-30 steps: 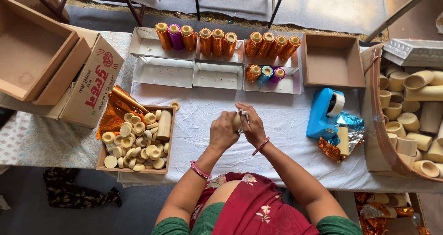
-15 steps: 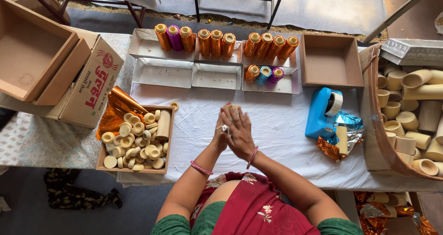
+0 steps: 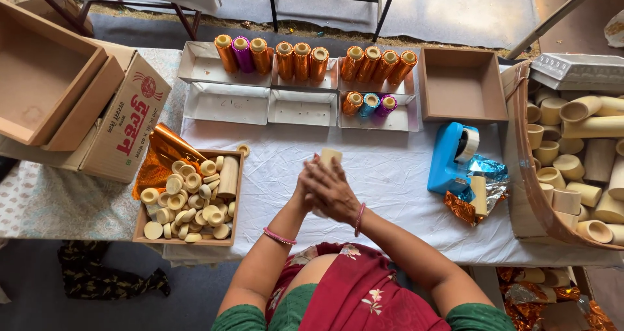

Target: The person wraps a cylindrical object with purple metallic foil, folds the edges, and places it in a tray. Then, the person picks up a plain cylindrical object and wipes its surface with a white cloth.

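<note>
Both hands [image 3: 327, 189] press a pale cream tube [image 3: 329, 155] between them.

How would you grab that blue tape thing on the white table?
Take the blue tape dispenser around its long blue body, coming down from above with fingers on its two long sides. It lies flat on the white tablecloth, and the tape roll at its far end is best left untouched. The foil wrappers crowd its near end.

Pale cream tube [image 3: 330, 155], short cylinder, upright, top end showing; lower part hidden between pressed palms, above white-covered worktop [image 3: 390, 175].
</note>
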